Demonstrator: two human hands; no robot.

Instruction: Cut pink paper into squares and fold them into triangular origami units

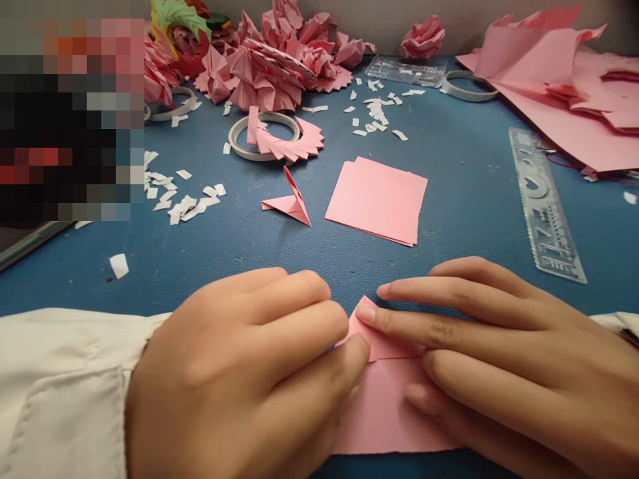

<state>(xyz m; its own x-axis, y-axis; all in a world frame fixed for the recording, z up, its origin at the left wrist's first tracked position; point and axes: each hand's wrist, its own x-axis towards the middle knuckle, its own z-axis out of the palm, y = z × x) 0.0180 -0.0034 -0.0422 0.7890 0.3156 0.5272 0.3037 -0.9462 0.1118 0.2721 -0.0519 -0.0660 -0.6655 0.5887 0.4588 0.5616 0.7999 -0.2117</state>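
A pink sheet of paper (389,406) lies on the table in front of me, its upper part folded to a point at the top. My left hand (249,359) is curled at the left side of the fold, thumb and fingers pinching the paper there. My right hand (489,352) rests over the right side with its fingers stretched out and apart. One of its fingertips presses on the folded tip. Beyond the hands are a folded pink paper piece (290,203) standing partly upright and a stack of pink paper squares (377,199).
A clear stencil ruler (546,206) lies to the right. Behind are a tape roll (237,143) with a ring of folded pink pieces (294,143) leaning on it, scattered white scraps (184,206), a heap of paper flowers (269,66) and large pink sheets (554,93).
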